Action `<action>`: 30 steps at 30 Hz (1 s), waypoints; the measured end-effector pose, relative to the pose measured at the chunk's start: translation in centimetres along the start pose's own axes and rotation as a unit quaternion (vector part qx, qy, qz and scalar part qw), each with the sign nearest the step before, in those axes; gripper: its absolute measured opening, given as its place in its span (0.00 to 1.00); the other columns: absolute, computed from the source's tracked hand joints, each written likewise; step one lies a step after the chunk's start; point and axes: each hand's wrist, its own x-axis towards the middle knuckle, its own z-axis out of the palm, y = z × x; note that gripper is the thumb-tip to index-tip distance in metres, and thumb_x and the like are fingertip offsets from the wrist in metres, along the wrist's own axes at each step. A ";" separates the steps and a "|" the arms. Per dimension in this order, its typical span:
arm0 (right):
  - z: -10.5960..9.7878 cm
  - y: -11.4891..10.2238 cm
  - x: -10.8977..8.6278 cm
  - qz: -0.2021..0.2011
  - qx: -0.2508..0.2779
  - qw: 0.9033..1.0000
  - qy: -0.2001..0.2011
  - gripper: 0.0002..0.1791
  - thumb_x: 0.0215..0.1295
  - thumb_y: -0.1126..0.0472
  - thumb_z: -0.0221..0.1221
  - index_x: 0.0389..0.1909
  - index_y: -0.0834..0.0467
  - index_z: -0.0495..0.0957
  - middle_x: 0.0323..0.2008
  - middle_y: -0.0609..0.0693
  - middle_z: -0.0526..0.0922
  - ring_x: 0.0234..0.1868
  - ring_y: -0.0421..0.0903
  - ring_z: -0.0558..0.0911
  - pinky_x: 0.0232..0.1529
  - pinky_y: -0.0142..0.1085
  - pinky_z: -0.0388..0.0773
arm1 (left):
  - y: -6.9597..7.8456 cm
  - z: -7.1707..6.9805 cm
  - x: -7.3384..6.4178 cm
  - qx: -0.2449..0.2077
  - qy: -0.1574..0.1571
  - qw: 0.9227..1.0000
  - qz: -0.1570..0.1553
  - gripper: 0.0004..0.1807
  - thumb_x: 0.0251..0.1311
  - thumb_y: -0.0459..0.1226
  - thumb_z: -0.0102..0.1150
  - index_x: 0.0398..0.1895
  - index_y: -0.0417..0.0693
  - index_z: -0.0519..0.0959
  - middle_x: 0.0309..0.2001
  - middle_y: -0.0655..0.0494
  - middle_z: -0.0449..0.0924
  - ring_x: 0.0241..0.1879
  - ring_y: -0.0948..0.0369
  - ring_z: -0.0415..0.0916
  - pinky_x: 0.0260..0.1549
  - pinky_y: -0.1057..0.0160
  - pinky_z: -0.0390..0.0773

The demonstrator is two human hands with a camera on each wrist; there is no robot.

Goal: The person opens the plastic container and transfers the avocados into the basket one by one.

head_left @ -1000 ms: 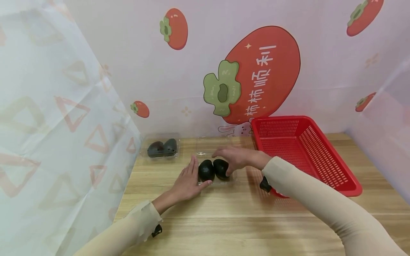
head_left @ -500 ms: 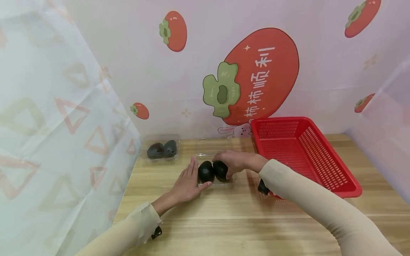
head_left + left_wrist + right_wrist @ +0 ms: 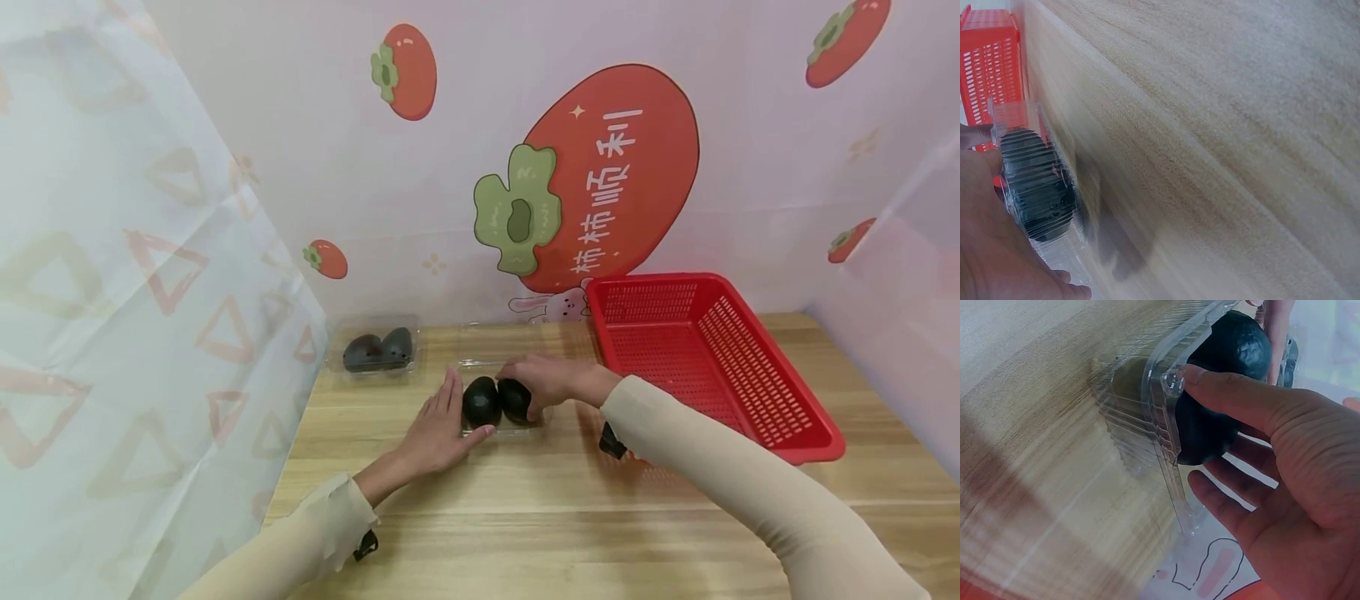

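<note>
Two dark avocados lie side by side in an open clear plastic clamshell box (image 3: 543, 421) in the head view. My left hand (image 3: 435, 432), fingers straight, rests against the box's left side, with the thumb along the front edge. Around the right avocado (image 3: 513, 400) curl the fingers and thumb of my right hand (image 3: 551, 379). The left avocado (image 3: 481, 403) sits untouched beside it. In the right wrist view, the thumb presses on the gripped avocado (image 3: 1204, 434) near the box rim (image 3: 1169, 434). Through the ribbed wall, the left wrist view shows a dark avocado (image 3: 1035, 178).
A second clear box (image 3: 378, 321) with two dark avocados stands at the back left. At the right is a red perforated plastic basket (image 3: 780, 375). A printed backdrop (image 3: 247, 83) borders the wooden table (image 3: 487, 533) behind and on the sides.
My right hand has closed in around the right avocado, its fingers moving from spread to gripping, then stays there. My left hand has not moved.
</note>
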 end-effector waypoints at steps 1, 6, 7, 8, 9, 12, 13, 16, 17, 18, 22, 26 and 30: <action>0.0 0.0 0.0 0.001 -0.002 1.000 0.000 0.41 0.54 0.66 0.80 0.71 0.61 0.76 0.69 0.58 0.78 0.68 0.56 0.77 0.69 0.53 0.76 | 0.0 0.0 0.0 0.001 -0.002 1.000 -0.001 0.59 0.74 0.65 0.52 0.85 0.31 0.39 0.85 0.33 0.34 0.84 0.41 0.43 0.78 0.38 0.54; 0.0 -0.1 0.2 -0.003 -0.021 1.000 0.004 0.40 0.54 0.64 0.81 0.69 0.62 0.78 0.66 0.58 0.80 0.66 0.56 0.79 0.67 0.52 0.77 | -0.3 0.3 0.1 -0.003 0.002 1.000 0.005 0.60 0.74 0.66 0.51 0.85 0.31 0.39 0.85 0.33 0.33 0.84 0.41 0.43 0.77 0.37 0.54; 0.0 -0.1 0.3 -0.003 -0.027 1.000 0.004 0.40 0.54 0.63 0.81 0.69 0.62 0.79 0.66 0.58 0.80 0.65 0.55 0.79 0.67 0.51 0.78 | -0.4 0.4 0.2 -0.003 0.003 1.000 0.005 0.60 0.74 0.67 0.50 0.85 0.31 0.38 0.85 0.33 0.33 0.84 0.41 0.42 0.77 0.37 0.54; 0.0 -0.1 0.3 -0.004 -0.031 0.999 0.005 0.40 0.53 0.62 0.82 0.68 0.61 0.79 0.65 0.58 0.81 0.64 0.55 0.80 0.66 0.50 0.79 | -0.5 0.4 0.2 -0.005 0.005 1.000 0.006 0.60 0.74 0.67 0.50 0.85 0.32 0.38 0.85 0.33 0.32 0.84 0.41 0.42 0.77 0.37 0.54; -0.1 -0.2 0.4 -0.005 -0.037 0.999 0.005 0.39 0.53 0.61 0.82 0.68 0.61 0.80 0.65 0.58 0.81 0.63 0.54 0.81 0.66 0.49 0.79 | -0.6 0.5 0.3 -0.004 0.005 1.000 0.006 0.60 0.74 0.67 0.49 0.85 0.32 0.37 0.85 0.33 0.32 0.84 0.41 0.42 0.78 0.37 0.54; -0.2 -0.2 0.6 -0.002 -0.046 0.999 0.004 0.40 0.52 0.58 0.83 0.67 0.61 0.80 0.64 0.58 0.81 0.60 0.53 0.82 0.64 0.48 0.81 | -0.6 0.6 0.5 -0.002 0.006 1.000 0.006 0.60 0.74 0.67 0.49 0.85 0.33 0.36 0.85 0.34 0.31 0.84 0.42 0.41 0.78 0.37 0.53; -0.2 -0.2 0.6 -0.002 -0.047 0.999 0.003 0.40 0.52 0.58 0.83 0.67 0.61 0.80 0.64 0.58 0.81 0.59 0.53 0.82 0.64 0.48 0.81 | -0.7 0.6 0.5 -0.002 0.006 1.000 0.007 0.60 0.74 0.67 0.49 0.85 0.32 0.36 0.85 0.34 0.31 0.84 0.42 0.41 0.78 0.37 0.53; -0.2 -0.2 0.7 0.002 -0.047 0.999 0.001 0.41 0.53 0.57 0.83 0.68 0.61 0.79 0.63 0.58 0.81 0.58 0.52 0.82 0.63 0.49 0.81 | -0.6 0.4 0.5 -0.006 0.008 1.000 0.008 0.61 0.73 0.68 0.49 0.85 0.31 0.38 0.85 0.34 0.32 0.84 0.41 0.41 0.78 0.37 0.53; -0.2 -0.3 0.8 0.004 -0.046 0.999 0.001 0.41 0.53 0.56 0.83 0.68 0.61 0.79 0.63 0.57 0.81 0.57 0.52 0.81 0.63 0.49 0.81 | -0.5 0.4 0.5 -0.006 0.006 1.000 0.007 0.61 0.73 0.69 0.48 0.85 0.31 0.38 0.85 0.34 0.32 0.84 0.41 0.41 0.78 0.36 0.52; -0.2 -0.3 0.8 0.005 -0.045 0.999 0.001 0.41 0.53 0.56 0.83 0.68 0.60 0.79 0.63 0.57 0.81 0.57 0.52 0.81 0.63 0.50 0.81 | -0.5 0.3 0.5 -0.008 0.008 1.000 0.008 0.61 0.73 0.70 0.48 0.85 0.31 0.38 0.85 0.34 0.32 0.84 0.41 0.41 0.78 0.36 0.53; 0.0 -0.4 0.8 0.007 -0.044 0.999 0.001 0.42 0.52 0.55 0.83 0.68 0.60 0.78 0.62 0.57 0.81 0.57 0.52 0.81 0.64 0.50 0.81 | -0.5 0.3 0.5 -0.005 0.009 1.000 0.008 0.62 0.72 0.71 0.45 0.85 0.31 0.39 0.85 0.34 0.32 0.84 0.41 0.42 0.77 0.36 0.53; 0.1 -0.3 0.8 0.002 -0.038 0.999 -0.002 0.43 0.51 0.55 0.84 0.68 0.61 0.77 0.60 0.57 0.82 0.57 0.52 0.80 0.64 0.49 0.81 | -0.4 0.3 0.4 -0.003 0.008 1.000 0.006 0.60 0.73 0.68 0.48 0.85 0.31 0.39 0.85 0.34 0.33 0.84 0.41 0.43 0.77 0.37 0.54; 0.2 -0.2 1.0 0.001 -0.022 1.000 -0.008 0.43 0.51 0.55 0.84 0.67 0.60 0.76 0.59 0.56 0.81 0.57 0.51 0.80 0.64 0.48 0.80 | -0.3 0.2 0.3 -0.001 0.003 1.000 0.000 0.59 0.74 0.65 0.52 0.85 0.31 0.39 0.85 0.34 0.33 0.84 0.42 0.43 0.78 0.38 0.54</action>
